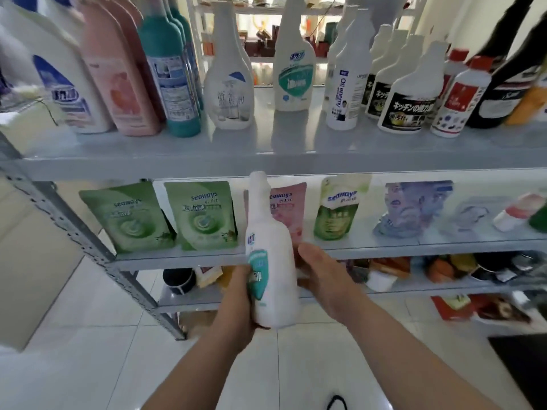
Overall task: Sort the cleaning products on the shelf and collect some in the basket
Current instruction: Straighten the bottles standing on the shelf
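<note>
— What are the hands doing?
— Both arms reach forward. The left hand (236,297) curls its fingers round the lower body of a white cleaner bottle (273,276), held upright just in front of the pouch shelf (177,258). The right hand (322,279) clasps the bottle's right side, thumb showing, fingers hidden behind.
— Any writing?
— Its teal label is blurred. The green pouches (201,214) behind read "seaways". A tall white bottle (346,84) on the upper shelf (148,161) reads "Oil enemy".
</note>
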Demonstrator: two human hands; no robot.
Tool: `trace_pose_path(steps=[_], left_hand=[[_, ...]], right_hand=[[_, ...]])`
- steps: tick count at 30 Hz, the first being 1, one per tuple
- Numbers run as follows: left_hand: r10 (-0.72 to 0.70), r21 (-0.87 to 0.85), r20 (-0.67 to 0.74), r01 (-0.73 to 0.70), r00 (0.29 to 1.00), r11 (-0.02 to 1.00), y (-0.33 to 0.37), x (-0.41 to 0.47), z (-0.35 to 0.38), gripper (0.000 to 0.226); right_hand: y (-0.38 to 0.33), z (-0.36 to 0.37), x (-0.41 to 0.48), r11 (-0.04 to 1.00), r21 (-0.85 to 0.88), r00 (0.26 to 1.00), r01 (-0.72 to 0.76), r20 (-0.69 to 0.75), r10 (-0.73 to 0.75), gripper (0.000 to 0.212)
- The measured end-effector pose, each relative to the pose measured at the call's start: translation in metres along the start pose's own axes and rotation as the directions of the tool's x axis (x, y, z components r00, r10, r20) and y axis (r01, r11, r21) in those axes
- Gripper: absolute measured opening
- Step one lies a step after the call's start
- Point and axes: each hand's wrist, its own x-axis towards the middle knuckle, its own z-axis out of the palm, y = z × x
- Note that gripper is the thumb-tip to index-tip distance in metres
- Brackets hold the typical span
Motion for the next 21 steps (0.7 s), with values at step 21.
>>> trace_pose_path(steps=[21], left_hand=[[0.221, 0.605, 0.111, -0.242, 0.969, 0.759, -0.038, -0.006, -0.017, 0.021]], right_hand=[[0.056, -0.012, -0.024, 0.994, 0.065, 0.953, -0.092, -0.284, 0.107, 0.080]])
